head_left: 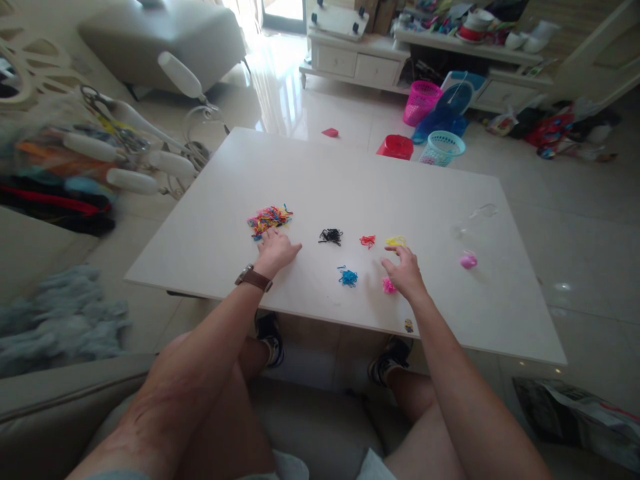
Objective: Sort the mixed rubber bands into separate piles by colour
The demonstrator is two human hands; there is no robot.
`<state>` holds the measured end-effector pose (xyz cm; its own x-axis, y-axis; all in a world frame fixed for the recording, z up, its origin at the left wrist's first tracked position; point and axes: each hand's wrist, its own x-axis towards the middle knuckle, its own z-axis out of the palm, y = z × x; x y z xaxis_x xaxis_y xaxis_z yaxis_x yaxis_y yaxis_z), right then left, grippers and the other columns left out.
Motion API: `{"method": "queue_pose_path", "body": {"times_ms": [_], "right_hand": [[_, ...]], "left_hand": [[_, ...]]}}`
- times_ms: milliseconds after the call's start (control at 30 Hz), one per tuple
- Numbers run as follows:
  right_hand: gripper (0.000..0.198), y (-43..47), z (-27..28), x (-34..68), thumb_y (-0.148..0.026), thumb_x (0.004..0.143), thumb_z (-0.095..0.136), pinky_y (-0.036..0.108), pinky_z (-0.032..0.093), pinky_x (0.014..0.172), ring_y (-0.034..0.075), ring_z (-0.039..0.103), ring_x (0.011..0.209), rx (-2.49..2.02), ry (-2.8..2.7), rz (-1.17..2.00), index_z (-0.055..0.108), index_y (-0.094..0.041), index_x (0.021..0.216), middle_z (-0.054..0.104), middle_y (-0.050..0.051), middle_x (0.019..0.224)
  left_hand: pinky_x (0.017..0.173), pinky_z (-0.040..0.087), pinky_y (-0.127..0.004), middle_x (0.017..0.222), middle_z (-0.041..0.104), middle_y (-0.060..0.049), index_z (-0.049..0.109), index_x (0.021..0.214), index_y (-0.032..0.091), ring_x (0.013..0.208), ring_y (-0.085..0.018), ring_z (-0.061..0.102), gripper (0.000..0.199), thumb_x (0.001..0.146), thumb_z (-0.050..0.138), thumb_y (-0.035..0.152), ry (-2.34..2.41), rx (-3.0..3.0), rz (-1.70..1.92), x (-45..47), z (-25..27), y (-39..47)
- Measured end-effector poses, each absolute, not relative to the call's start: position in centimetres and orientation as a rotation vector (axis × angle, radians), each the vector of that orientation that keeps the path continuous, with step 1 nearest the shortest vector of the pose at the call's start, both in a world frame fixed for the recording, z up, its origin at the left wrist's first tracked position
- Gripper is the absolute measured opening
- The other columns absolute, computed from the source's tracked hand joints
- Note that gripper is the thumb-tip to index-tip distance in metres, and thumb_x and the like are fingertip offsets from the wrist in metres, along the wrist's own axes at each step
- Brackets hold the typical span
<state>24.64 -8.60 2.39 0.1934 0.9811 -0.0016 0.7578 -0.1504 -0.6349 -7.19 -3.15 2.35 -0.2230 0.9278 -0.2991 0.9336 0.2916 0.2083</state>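
My left hand (pixel 278 251), with a watch (pixel 254 277) on its wrist, reaches to the near edge of a mixed pile (pixel 270 219) of small thin colourful pieces that look like rubber bands. Its thumb is spread and its fingertips touch the pile. Over to the right, my right hand (pixel 406 272) is open, fingers apart, just in front of a small yellow pile (pixel 396 241). Below it, a pink pile (pixel 389 285) is partly covered by the hand. Between the hands lie a black pile (pixel 331 236), a red pile (pixel 367 241) and a blue pile (pixel 348 277).
On the white table (pixel 310 167), a pink round object (pixel 469 260) and a clear plastic item (pixel 483 211) lie at the right. A small sticker (pixel 409 325) is at the front edge. Baskets (pixel 443 148) stand on the floor beyond; lamp arms (pixel 173 163) rise at the left.
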Motion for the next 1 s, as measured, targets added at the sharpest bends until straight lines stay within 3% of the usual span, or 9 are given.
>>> {"method": "queue_pose_path", "body": {"times_ms": [100, 200, 300, 433, 600, 833, 1000], "right_hand": [[0.031, -8.6, 2.4, 24.5, -0.036, 0.079, 0.058, 0.055, 0.041, 0.105, 0.032, 0.053, 0.119, -1.940, -1.627, 0.591, 0.066, -0.026, 0.108, 0.063, 0.009, 0.123], [0.032, -8.5, 2.5, 24.3, -0.035, 0.079, 0.058, 0.053, 0.043, 0.104, 0.031, 0.055, 0.118, -1.889, -1.612, 0.601, 0.066, -0.024, 0.107, 0.065, 0.010, 0.122], [0.031, -8.5, 2.6, 23.7, -0.035, 0.079, 0.059, 0.050, 0.047, 0.099, 0.029, 0.060, 0.111, -1.799, -1.583, 0.640, 0.067, -0.021, 0.106, 0.068, 0.011, 0.117], [0.025, -9.0, 2.8, 22.5, -0.035, 0.082, 0.059, 0.044, 0.053, 0.088, 0.024, 0.067, 0.096, -1.702, -1.574, 0.766, 0.068, -0.020, 0.100, 0.072, 0.009, 0.106], [0.023, -9.6, 2.9, 21.1, -0.033, 0.081, 0.064, 0.037, 0.059, 0.078, 0.020, 0.071, 0.085, -1.606, -1.632, 0.914, 0.067, -0.021, 0.101, 0.073, 0.007, 0.108], [0.028, -9.7, 2.7, 20.9, -0.033, 0.082, 0.067, 0.038, 0.061, 0.080, 0.020, 0.073, 0.084, -1.528, -1.629, 0.934, 0.068, -0.023, 0.108, 0.074, 0.006, 0.105], [0.020, -9.8, 2.6, 20.9, -0.032, 0.083, 0.065, 0.037, 0.059, 0.082, 0.020, 0.072, 0.083, -1.496, -1.645, 0.956, 0.070, -0.022, 0.099, 0.076, 0.005, 0.095]], "left_hand": [[0.108, 0.040, -0.043, 0.144, 0.050, -0.026, 0.056, 0.138, 0.004, 0.137, -0.038, 0.044, 0.068, 0.084, 0.059, 0.046, 2.074, 1.669, 0.130, -6.7, 3.2, -2.7], [0.098, 0.046, -0.034, 0.130, 0.065, -0.017, 0.066, 0.128, 0.009, 0.119, -0.029, 0.060, 0.053, 0.084, 0.061, 0.039, 1.767, 1.573, 0.398, -5.9, 3.9, -2.9], [0.094, 0.048, -0.033, 0.120, 0.073, -0.011, 0.072, 0.121, 0.013, 0.108, -0.024, 0.066, 0.046, 0.081, 0.066, 0.036, 1.434, 1.414, 0.597, -4.6, 4.4, -3.7], [0.100, 0.047, -0.036, 0.115, 0.076, -0.013, 0.078, 0.107, 0.013, 0.108, -0.023, 0.067, 0.038, 0.074, 0.077, 0.032, 1.128, 1.250, 0.663, -2.4, 3.8, -4.8], [0.098, 0.049, -0.039, 0.107, 0.077, -0.013, 0.081, 0.096, 0.014, 0.100, -0.023, 0.069, 0.031, 0.069, 0.082, 0.028, 0.937, 1.147, 0.637, -0.1, 1.8, -5.2], [0.096, 0.052, -0.039, 0.103, 0.078, -0.013, 0.081, 0.098, 0.013, 0.096, -0.022, 0.070, 0.033, 0.068, 0.084, 0.027, 0.845, 1.105, 0.598, 1.0, 1.1, -5.3], [0.096, 0.051, -0.038, 0.103, 0.078, -0.013, 0.081, 0.098, 0.013, 0.095, -0.022, 0.070, 0.034, 0.067, 0.084, 0.027, 0.823, 1.116, 0.564, 1.0, 1.0, -5.4]]}}
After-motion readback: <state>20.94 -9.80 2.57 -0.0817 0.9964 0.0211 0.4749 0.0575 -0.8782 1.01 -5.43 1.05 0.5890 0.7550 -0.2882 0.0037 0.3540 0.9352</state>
